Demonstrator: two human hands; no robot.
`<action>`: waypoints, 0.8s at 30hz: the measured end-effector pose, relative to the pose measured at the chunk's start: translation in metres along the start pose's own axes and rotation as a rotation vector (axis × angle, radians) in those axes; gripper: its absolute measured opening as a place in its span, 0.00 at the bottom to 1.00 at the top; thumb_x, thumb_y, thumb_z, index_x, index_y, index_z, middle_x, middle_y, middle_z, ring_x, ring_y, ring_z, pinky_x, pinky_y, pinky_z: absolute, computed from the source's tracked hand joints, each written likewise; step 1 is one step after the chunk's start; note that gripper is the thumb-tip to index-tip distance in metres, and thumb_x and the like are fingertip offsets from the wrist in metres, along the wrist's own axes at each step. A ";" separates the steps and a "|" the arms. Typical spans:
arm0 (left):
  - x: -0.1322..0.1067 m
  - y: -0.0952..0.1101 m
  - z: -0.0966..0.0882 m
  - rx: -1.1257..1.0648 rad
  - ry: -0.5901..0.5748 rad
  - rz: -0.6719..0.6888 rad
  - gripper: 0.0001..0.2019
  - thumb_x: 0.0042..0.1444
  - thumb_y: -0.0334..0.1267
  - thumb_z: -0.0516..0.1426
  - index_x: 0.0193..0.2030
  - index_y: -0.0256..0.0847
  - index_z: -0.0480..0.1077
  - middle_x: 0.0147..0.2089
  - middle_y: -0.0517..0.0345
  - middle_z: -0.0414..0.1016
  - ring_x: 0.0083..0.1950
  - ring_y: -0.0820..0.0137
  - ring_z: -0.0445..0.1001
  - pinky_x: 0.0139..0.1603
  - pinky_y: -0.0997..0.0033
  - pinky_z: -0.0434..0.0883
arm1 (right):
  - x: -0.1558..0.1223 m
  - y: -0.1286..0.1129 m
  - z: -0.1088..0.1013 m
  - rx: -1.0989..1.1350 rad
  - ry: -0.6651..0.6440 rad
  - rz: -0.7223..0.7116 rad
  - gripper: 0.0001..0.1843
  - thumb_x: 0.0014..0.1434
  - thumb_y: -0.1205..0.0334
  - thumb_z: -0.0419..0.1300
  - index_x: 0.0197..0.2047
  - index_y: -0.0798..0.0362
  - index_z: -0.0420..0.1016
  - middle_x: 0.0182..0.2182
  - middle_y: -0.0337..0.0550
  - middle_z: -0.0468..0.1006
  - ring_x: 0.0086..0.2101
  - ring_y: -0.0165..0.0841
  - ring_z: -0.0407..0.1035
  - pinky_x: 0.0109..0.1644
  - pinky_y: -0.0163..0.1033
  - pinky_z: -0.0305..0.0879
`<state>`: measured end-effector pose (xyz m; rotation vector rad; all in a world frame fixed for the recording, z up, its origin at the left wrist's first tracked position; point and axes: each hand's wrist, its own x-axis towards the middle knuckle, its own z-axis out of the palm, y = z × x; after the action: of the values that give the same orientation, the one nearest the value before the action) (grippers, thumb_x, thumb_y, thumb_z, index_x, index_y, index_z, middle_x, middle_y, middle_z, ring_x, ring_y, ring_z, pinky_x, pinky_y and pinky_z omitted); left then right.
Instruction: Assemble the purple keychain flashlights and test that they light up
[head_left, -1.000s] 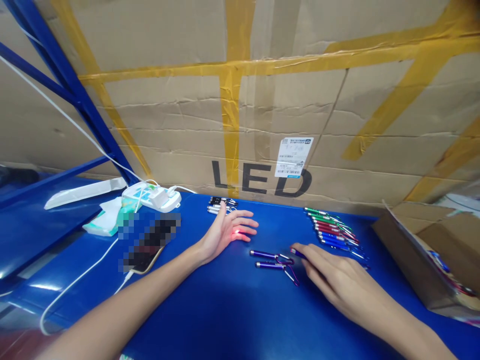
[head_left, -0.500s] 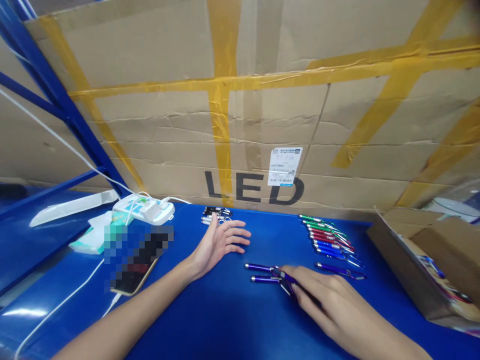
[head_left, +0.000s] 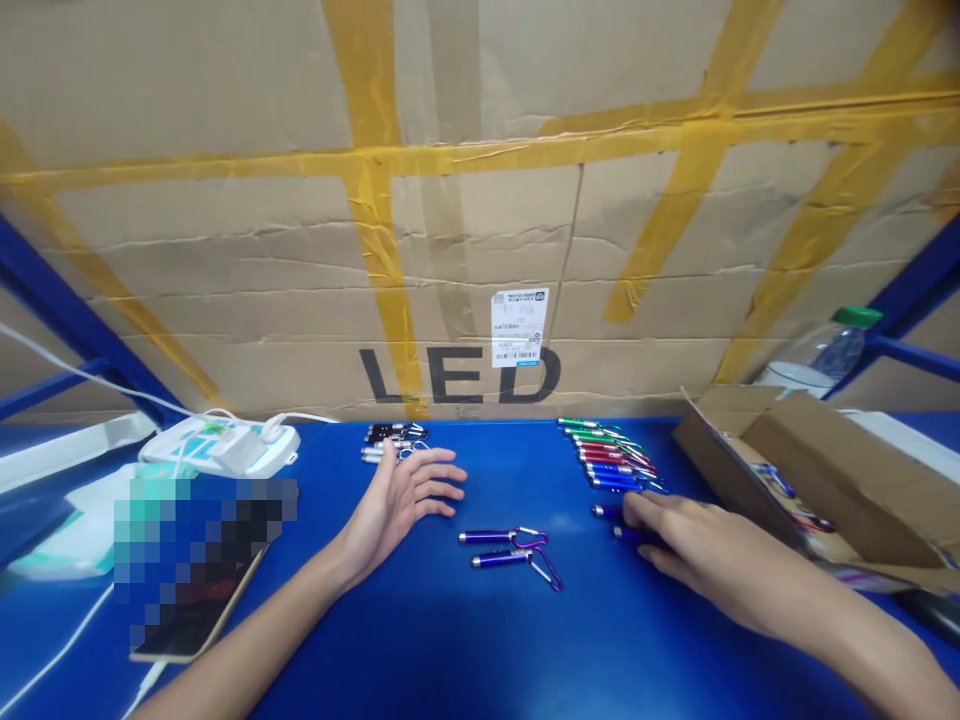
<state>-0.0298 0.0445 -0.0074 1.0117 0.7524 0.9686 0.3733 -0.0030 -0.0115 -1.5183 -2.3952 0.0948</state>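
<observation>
My left hand [head_left: 401,495] rests open on the blue table [head_left: 465,640], fingers spread, just in front of a small heap of black and silver pen lights [head_left: 394,440]. My right hand [head_left: 690,550] lies low on the table, its fingertips closed on a purple pen light [head_left: 604,512]; a second purple one [head_left: 626,535] pokes out under the fingers. Just behind it lies a row of green, red and blue pen lights [head_left: 607,455]. Two purple pen lights with clips [head_left: 506,548] lie between my hands.
A big taped carton marked LED [head_left: 480,250] walls off the back. An open cardboard box [head_left: 795,470] with more pen lights stands at the right, a plastic bottle [head_left: 817,355] behind it. At the left are a white power strip [head_left: 217,445], cables and a phone [head_left: 195,610].
The view has swung right. My right hand moved from the two middle purple pen lights over to the coloured row. The red glow on my left palm went out.
</observation>
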 end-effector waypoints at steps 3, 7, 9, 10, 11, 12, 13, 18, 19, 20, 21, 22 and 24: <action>-0.001 0.000 0.000 0.010 -0.008 0.008 0.46 0.67 0.76 0.43 0.62 0.34 0.76 0.59 0.33 0.80 0.55 0.52 0.80 0.54 0.57 0.77 | 0.007 0.001 -0.004 -0.108 -0.064 -0.028 0.03 0.68 0.62 0.57 0.41 0.45 0.72 0.38 0.47 0.83 0.37 0.47 0.80 0.36 0.48 0.74; 0.000 -0.001 -0.001 -0.005 -0.009 0.006 0.45 0.68 0.76 0.43 0.61 0.35 0.76 0.59 0.33 0.81 0.54 0.53 0.80 0.54 0.57 0.77 | 0.023 -0.024 -0.009 -0.171 0.079 -0.057 0.09 0.73 0.56 0.56 0.42 0.48 0.75 0.45 0.54 0.84 0.44 0.52 0.79 0.47 0.57 0.76; 0.000 -0.002 0.000 -0.008 -0.006 0.008 0.45 0.68 0.76 0.43 0.60 0.34 0.76 0.58 0.33 0.81 0.53 0.54 0.80 0.54 0.58 0.77 | 0.029 -0.051 -0.008 -0.093 0.133 -0.119 0.13 0.77 0.57 0.52 0.46 0.48 0.78 0.46 0.53 0.83 0.45 0.50 0.77 0.51 0.57 0.76; 0.000 -0.003 0.000 -0.007 -0.001 0.011 0.45 0.67 0.76 0.43 0.60 0.34 0.76 0.58 0.33 0.81 0.53 0.54 0.81 0.54 0.58 0.77 | 0.032 -0.067 -0.005 -0.019 0.109 -0.182 0.15 0.78 0.58 0.50 0.51 0.48 0.79 0.48 0.52 0.83 0.47 0.48 0.77 0.52 0.55 0.76; 0.000 -0.003 0.001 -0.005 0.002 0.017 0.45 0.67 0.76 0.44 0.60 0.34 0.76 0.57 0.34 0.81 0.53 0.54 0.81 0.54 0.58 0.77 | 0.033 -0.082 -0.002 0.054 0.065 -0.264 0.15 0.79 0.58 0.50 0.55 0.46 0.78 0.50 0.51 0.83 0.48 0.45 0.77 0.52 0.53 0.76; -0.001 -0.004 0.001 -0.004 0.003 0.021 0.45 0.67 0.76 0.44 0.60 0.34 0.76 0.56 0.34 0.82 0.52 0.55 0.81 0.53 0.59 0.77 | 0.034 -0.096 0.002 0.110 0.017 -0.348 0.15 0.79 0.58 0.52 0.61 0.45 0.77 0.53 0.50 0.82 0.50 0.45 0.76 0.54 0.53 0.76; -0.001 -0.004 0.001 -0.001 0.004 0.025 0.45 0.67 0.76 0.44 0.60 0.33 0.75 0.56 0.34 0.82 0.52 0.55 0.81 0.53 0.59 0.76 | 0.034 -0.107 0.006 0.139 -0.011 -0.411 0.17 0.79 0.59 0.53 0.65 0.45 0.75 0.56 0.50 0.82 0.53 0.45 0.76 0.56 0.53 0.75; -0.001 -0.005 0.001 0.013 0.004 0.027 0.45 0.66 0.77 0.45 0.60 0.34 0.75 0.55 0.36 0.82 0.51 0.56 0.81 0.52 0.60 0.76 | 0.032 -0.118 0.026 0.204 -0.072 -0.448 0.18 0.79 0.61 0.55 0.67 0.43 0.74 0.54 0.49 0.82 0.52 0.44 0.75 0.58 0.54 0.75; -0.001 -0.005 0.001 0.017 0.000 0.029 0.44 0.66 0.77 0.45 0.59 0.34 0.75 0.55 0.36 0.82 0.51 0.56 0.81 0.52 0.60 0.76 | 0.033 -0.115 0.028 0.209 -0.074 -0.436 0.15 0.79 0.60 0.55 0.64 0.43 0.75 0.52 0.48 0.83 0.51 0.44 0.76 0.57 0.54 0.75; 0.000 -0.005 0.001 0.019 -0.005 0.030 0.44 0.67 0.77 0.45 0.59 0.35 0.75 0.55 0.36 0.81 0.51 0.56 0.81 0.52 0.60 0.76 | 0.033 -0.113 0.030 0.217 -0.074 -0.428 0.14 0.79 0.60 0.54 0.61 0.43 0.77 0.50 0.48 0.83 0.49 0.43 0.76 0.56 0.53 0.75; 0.000 -0.006 0.000 0.020 -0.011 0.031 0.44 0.67 0.77 0.45 0.59 0.35 0.75 0.56 0.36 0.81 0.51 0.56 0.81 0.52 0.59 0.76 | 0.033 -0.111 0.030 0.230 -0.072 -0.422 0.13 0.80 0.59 0.53 0.58 0.43 0.77 0.49 0.47 0.83 0.47 0.43 0.76 0.54 0.53 0.75; 0.000 -0.006 0.000 0.021 -0.017 0.031 0.44 0.67 0.77 0.45 0.59 0.36 0.75 0.55 0.36 0.81 0.51 0.56 0.80 0.52 0.59 0.76 | 0.034 -0.110 0.030 0.253 -0.067 -0.411 0.12 0.80 0.59 0.52 0.56 0.44 0.76 0.49 0.47 0.82 0.46 0.42 0.76 0.54 0.52 0.75; 0.000 -0.006 0.000 0.025 -0.026 0.028 0.44 0.67 0.77 0.44 0.59 0.36 0.76 0.55 0.37 0.81 0.51 0.56 0.80 0.52 0.59 0.75 | 0.033 -0.111 0.031 0.324 -0.037 -0.364 0.10 0.81 0.59 0.50 0.55 0.45 0.73 0.50 0.48 0.81 0.47 0.41 0.75 0.53 0.50 0.75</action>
<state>-0.0279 0.0436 -0.0131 1.0578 0.7321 0.9707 0.2548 -0.0187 -0.0100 -0.9334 -2.4927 0.4099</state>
